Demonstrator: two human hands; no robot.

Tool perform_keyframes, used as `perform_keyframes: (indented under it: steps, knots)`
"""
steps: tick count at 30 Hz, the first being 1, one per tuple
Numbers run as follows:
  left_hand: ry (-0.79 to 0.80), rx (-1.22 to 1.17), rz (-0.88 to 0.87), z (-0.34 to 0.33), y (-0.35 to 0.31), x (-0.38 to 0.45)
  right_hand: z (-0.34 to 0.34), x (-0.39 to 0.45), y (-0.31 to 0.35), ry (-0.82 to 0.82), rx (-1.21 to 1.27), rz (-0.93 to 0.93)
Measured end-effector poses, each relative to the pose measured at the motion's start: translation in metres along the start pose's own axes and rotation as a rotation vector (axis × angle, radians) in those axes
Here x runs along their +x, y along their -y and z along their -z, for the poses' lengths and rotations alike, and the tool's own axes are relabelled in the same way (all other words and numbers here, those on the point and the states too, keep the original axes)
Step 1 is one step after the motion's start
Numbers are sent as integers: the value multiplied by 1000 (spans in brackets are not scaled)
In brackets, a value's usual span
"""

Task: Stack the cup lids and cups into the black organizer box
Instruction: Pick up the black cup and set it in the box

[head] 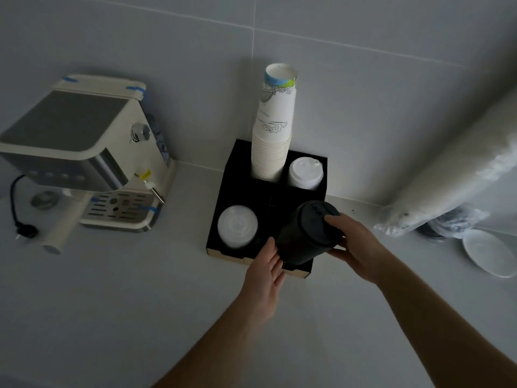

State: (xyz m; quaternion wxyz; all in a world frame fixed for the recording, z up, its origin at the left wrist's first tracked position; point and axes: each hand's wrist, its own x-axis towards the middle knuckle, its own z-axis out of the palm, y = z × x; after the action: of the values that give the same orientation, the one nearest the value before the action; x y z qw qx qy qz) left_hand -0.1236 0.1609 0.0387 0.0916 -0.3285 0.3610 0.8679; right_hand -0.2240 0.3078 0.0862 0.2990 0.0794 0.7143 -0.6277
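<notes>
From the head camera I look down on a pale counter point(112, 303) against a tiled wall, in dim light. At the centre, near the wall, sits the black organizer point(223, 191), a box with four round wells. The back left well holds a tall stack of white paper cups point(272, 141), upside down, with a printed cup on top. The back right well holds a stack of white lids point(305, 173). The front left well holds a stack of clear lids point(237, 226). Over the front right well I see a stack of black lids point(306, 233), tilted with its top leaning away to the right and its lower end down at the well. My right hand point(355, 245) grasps the top of that stack, fingers curled over the uppermost lid and thumb under its rim. My left hand point(264, 275) is released, fingers straight and together, with the fingertips resting against the lower left side of the stack. Both forearms are bare. To the left stands a cream coffee machine point(84, 152) with blue tape on it, and a black plug point(25, 231) lies on the counter beside it. To the right a long plastic sleeve of cups point(453, 175) leans along the wall, and a white saucer point(488, 252) lies below it.
</notes>
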Motion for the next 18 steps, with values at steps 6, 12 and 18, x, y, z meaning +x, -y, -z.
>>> perform_keyframes:
  steps: [6, 12, 18]
  knots:
    - [-14, -48, 16, 1, -8, 16, -7, 21, 3, 20, -1, -37]
    - [-54, 20, -9, -4, -12, 29, -13, 40, 6, 26, -6, -67]
    - [-53, 104, 37, -8, -13, 39, -15, 52, 0, 37, -76, -86]
